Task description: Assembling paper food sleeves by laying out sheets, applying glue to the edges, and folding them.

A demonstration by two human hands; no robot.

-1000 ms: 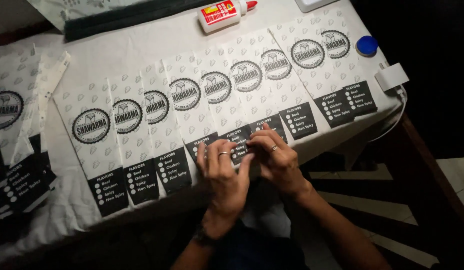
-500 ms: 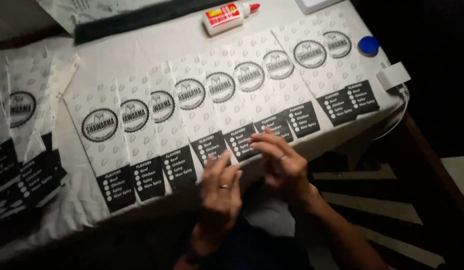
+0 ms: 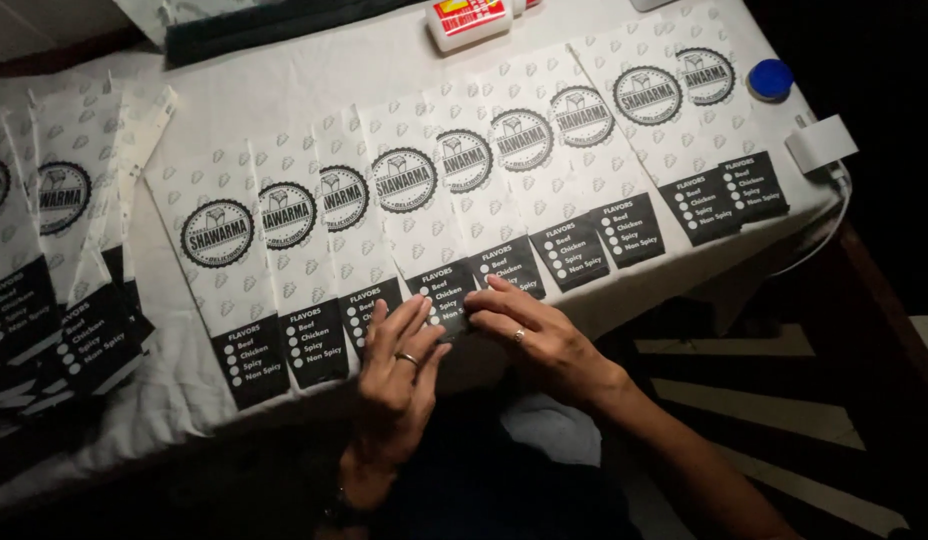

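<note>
Several flat white paper bags (image 3: 404, 215) with round black logos and black bottom panels lie overlapped in a slanted row across a white-covered table (image 3: 284, 90). My left hand (image 3: 399, 370), with a ring, rests flat with fingers spread on the black bottom panel of a middle bag (image 3: 442, 290). My right hand (image 3: 534, 330), also ringed, presses its fingertips on the same bag's lower edge beside the left hand.
A stack of more such bags (image 3: 44, 260) lies at the left. A white glue bottle with a red label (image 3: 469, 15) stands at the far edge. A blue cap (image 3: 770, 78) and a small white paper piece (image 3: 822, 143) sit at the right corner.
The view has shifted, so the row of bags sits further right. My left hand has moved from lower down back onto the bag's bottom panel, beside my right hand.
</note>
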